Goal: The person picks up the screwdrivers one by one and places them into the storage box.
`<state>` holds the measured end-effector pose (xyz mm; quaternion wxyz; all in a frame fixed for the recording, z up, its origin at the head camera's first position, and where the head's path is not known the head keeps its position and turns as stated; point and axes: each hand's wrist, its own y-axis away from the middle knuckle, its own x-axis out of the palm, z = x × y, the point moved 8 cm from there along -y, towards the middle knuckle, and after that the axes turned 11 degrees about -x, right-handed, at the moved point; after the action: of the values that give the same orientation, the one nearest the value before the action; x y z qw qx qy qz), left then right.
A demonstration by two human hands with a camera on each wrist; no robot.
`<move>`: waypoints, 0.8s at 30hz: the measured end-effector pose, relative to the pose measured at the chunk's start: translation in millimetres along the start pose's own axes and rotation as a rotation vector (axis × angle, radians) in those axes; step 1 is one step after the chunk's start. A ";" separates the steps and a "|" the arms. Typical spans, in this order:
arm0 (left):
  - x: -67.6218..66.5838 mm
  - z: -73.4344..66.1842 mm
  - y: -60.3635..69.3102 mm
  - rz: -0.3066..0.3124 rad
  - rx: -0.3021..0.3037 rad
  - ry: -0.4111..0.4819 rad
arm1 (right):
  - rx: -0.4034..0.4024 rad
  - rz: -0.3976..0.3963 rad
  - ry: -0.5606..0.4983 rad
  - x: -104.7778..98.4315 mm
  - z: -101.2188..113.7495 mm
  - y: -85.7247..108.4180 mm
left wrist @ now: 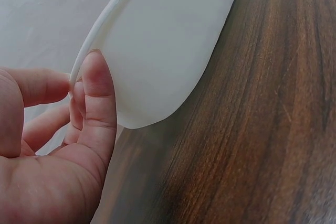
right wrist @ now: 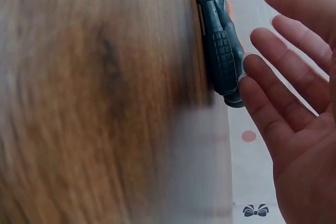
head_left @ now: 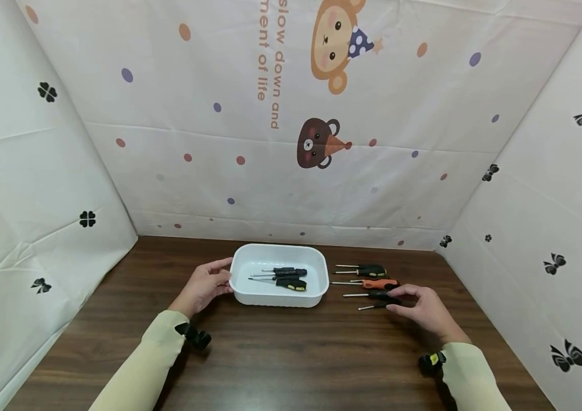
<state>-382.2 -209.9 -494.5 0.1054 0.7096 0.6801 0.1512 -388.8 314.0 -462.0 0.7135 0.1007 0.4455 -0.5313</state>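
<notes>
My left hand (head_left: 205,287) (left wrist: 60,150) pinches the left rim of a white tray (head_left: 275,298) (left wrist: 163,40) between thumb and fingers. Inside the tray lie several dark screwdrivers, one with a black and yellow handle (head_left: 291,284). My right hand (head_left: 424,310) (right wrist: 294,103) is beside the handles of two black screwdrivers (head_left: 377,295) (right wrist: 219,51), thumb and fingers apart; whether a fingertip touches one, I cannot tell. Just behind them lie orange-handled screwdrivers (head_left: 380,283), with black and yellow ones (head_left: 371,271) farther back.
The dark wooden table (head_left: 291,354) extends in front of the tray. A printed white cloth (head_left: 270,188) hangs behind its back edge, and further white cloths stand along the left side (head_left: 64,228) and the right side (head_left: 522,228).
</notes>
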 end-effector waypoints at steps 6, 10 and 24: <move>-0.6 0.9 -2.3 0.001 -0.004 0.004 | 0.003 0.012 0.045 0.2 -2.1 -2.3; -0.5 1.7 -2.4 0.002 -0.008 0.005 | 0.013 0.020 0.045 0.7 -1.7 -3.9; -1.4 1.1 -1.2 -0.003 -0.010 -0.003 | 0.021 0.069 0.071 2.2 -4.1 -10.1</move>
<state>-382.9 -211.2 -496.1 0.1100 0.7085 0.6801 0.1533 -399.5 310.9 -462.6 0.7141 0.1423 0.4610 -0.5072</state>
